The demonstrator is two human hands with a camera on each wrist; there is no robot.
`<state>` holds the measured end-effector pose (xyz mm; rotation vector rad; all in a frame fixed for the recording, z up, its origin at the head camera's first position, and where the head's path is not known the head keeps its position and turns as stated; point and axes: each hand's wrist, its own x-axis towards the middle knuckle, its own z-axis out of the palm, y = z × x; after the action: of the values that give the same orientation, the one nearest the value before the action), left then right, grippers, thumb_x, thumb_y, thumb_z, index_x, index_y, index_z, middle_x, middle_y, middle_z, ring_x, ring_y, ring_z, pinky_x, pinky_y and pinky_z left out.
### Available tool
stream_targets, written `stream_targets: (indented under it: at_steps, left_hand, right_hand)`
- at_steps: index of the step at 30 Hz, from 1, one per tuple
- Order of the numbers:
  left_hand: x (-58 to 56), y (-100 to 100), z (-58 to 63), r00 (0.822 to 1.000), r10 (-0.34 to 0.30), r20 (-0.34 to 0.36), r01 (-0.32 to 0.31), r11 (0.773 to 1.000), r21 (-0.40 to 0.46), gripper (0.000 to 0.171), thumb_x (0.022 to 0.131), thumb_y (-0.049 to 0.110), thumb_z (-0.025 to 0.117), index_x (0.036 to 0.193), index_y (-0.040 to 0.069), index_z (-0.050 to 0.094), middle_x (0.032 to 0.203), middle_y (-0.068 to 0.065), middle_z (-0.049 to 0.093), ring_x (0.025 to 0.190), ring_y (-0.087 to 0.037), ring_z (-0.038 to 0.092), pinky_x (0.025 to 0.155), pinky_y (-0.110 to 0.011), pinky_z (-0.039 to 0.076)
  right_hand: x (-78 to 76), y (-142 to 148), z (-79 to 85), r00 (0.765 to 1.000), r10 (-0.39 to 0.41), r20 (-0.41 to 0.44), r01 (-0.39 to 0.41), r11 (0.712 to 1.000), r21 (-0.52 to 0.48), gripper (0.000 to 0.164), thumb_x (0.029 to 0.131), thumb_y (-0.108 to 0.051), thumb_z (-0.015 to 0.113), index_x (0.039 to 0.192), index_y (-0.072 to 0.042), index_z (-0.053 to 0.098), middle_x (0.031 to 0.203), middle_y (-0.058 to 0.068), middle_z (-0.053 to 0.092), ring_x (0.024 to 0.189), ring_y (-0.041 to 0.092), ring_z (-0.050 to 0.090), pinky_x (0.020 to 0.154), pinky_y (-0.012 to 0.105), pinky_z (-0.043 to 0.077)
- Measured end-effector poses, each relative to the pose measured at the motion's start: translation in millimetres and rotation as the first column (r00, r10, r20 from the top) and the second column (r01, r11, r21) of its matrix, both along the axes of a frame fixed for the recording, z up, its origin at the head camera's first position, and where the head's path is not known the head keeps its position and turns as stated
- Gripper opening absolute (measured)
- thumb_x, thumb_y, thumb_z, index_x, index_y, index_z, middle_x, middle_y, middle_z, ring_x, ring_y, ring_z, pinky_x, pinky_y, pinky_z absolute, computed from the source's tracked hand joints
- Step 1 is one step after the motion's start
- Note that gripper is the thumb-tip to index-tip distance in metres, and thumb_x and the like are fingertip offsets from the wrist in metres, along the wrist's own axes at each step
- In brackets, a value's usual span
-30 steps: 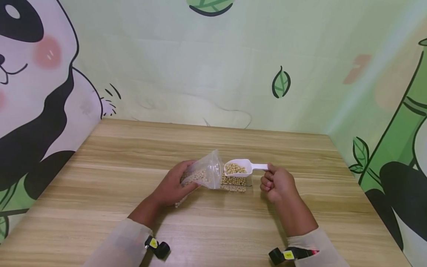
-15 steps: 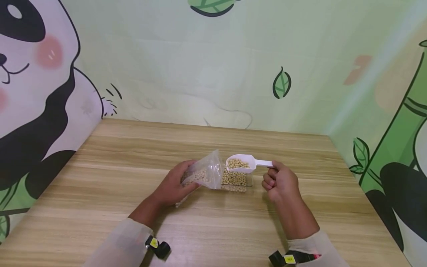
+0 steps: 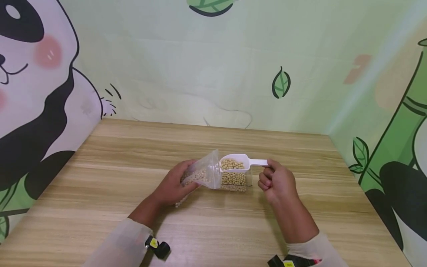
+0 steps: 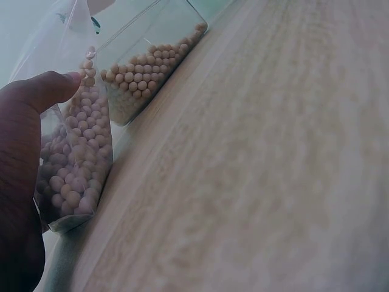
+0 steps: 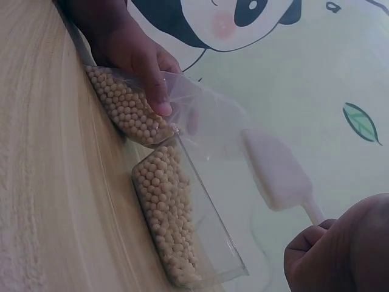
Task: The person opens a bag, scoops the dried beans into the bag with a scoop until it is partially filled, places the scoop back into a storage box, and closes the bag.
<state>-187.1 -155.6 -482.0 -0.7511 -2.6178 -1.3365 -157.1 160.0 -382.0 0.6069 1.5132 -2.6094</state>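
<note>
My left hand grips a clear plastic zip bag partly filled with round beige beans, its open mouth turned to the right. Right beside that mouth stands a clear box holding more of the same beans. In my right hand is the handle of a white scoop, pinched at its end. Beans lie in the scoop, which hangs over the box with its front edge at the bag's mouth. The left wrist view shows my thumb pressing on the bag's side.
Everything stands on a wood-grain table. Behind it rises a wall printed with pandas, leaves and bamboo. Each sleeve carries a small black wrist camera.
My right hand lifted the loaded scoop slightly and drew it right, then brought it back left to the bag's mouth. The left hand and the bag have stayed put.
</note>
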Motion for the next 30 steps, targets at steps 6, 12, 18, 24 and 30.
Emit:
stream_targets:
  at_steps: [6,12,18,24,30]
  left_hand:
    - [-0.7,-0.1,-0.5,1.0,-0.005,-0.013,0.005,1.0,0.0,0.065,0.097,0.019,0.08,0.155,0.006,0.053,0.149,-0.017,0.064,0.13,-0.033,0.064,0.111,-0.059,0.05]
    - [-1.0,-0.2,-1.0,1.0,-0.011,-0.007,0.011,1.0,0.011,0.065,0.098,0.02,0.08,0.155,0.007,0.053,0.15,-0.017,0.064,0.131,-0.033,0.063,0.111,-0.059,0.05]
    - [0.1,-0.1,-1.1,1.0,-0.006,-0.002,0.006,1.0,0.009,0.065,0.098,0.02,0.079,0.156,0.007,0.053,0.15,-0.016,0.064,0.132,-0.033,0.063,0.111,-0.059,0.05]
    - [1.0,0.0,-0.8,1.0,-0.004,0.002,0.004,1.0,0.008,0.065,0.098,0.02,0.079,0.156,0.008,0.053,0.151,-0.016,0.063,0.134,-0.034,0.063,0.113,-0.061,0.049]
    - [1.2,-0.2,0.3,1.0,-0.007,0.002,0.007,1.0,0.008,0.065,0.097,0.019,0.079,0.156,0.007,0.052,0.151,-0.017,0.063,0.134,-0.034,0.062,0.113,-0.061,0.049]
  right_hand:
    - [5.6,-10.2,3.3,0.997,-0.05,-0.066,0.057,0.993,0.106,0.032,0.116,-0.021,0.047,0.087,-0.008,0.052,0.056,-0.01,0.032,0.046,0.004,0.032,0.048,0.02,0.026]
    - [13.3,-19.5,9.7,0.988,-0.078,-0.136,0.106,0.971,0.213,0.038,0.115,-0.02,0.053,0.079,-0.007,0.055,0.059,-0.008,0.035,0.045,0.004,0.034,0.047,0.022,0.027]
    - [18.9,-23.7,12.2,0.978,-0.091,-0.188,0.138,0.957,0.254,0.044,0.113,-0.019,0.059,0.071,-0.01,0.048,0.059,-0.007,0.036,0.046,0.004,0.034,0.048,0.022,0.026]
    - [21.6,-27.0,14.9,0.972,-0.099,-0.214,0.157,0.949,0.274,0.038,0.111,-0.019,0.062,0.077,-0.007,0.053,0.059,-0.007,0.038,0.047,0.004,0.035,0.048,0.022,0.027]
    - [25.2,-29.2,17.5,0.966,-0.1,-0.239,0.174,0.933,0.314,0.035,0.111,-0.02,0.063,0.08,-0.005,0.055,0.059,-0.007,0.038,0.048,0.005,0.034,0.048,0.022,0.027]
